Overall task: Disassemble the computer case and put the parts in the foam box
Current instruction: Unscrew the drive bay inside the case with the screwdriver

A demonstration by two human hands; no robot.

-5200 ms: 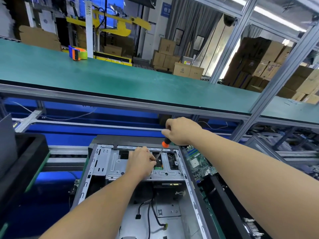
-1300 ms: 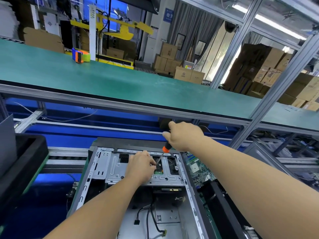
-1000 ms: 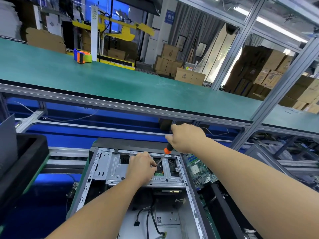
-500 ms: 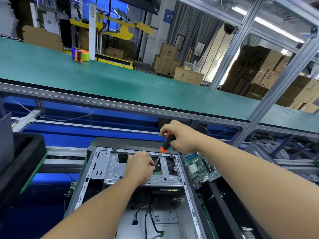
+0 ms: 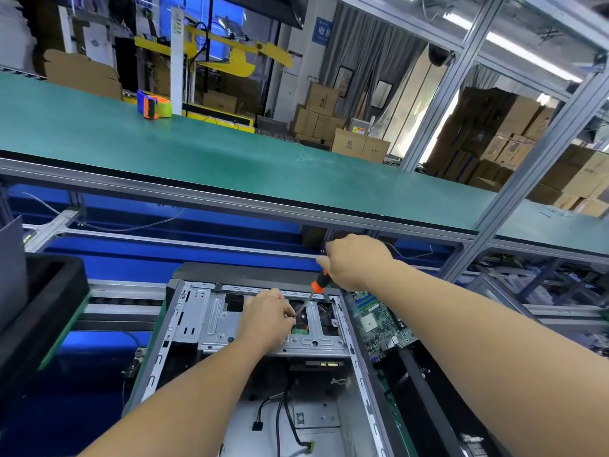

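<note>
Two hands over computer case (image 5: 184,328) | right hand (image 5: 354,260) fingers clamped on screwdriver (image 5: 319,285) | left hand (image 5: 265,319) fingers pinching its tip

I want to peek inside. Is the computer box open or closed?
Open. The computer case has no side cover, so its cables and metal bracket show.

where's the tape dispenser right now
In the head view, the tape dispenser sits far left on the green upper shelf, beside a white post.

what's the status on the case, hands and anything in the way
Right hand grips screwdriver. Left hand pinches near its tip, on drive bracket. Case open. Nothing blocking.
</note>
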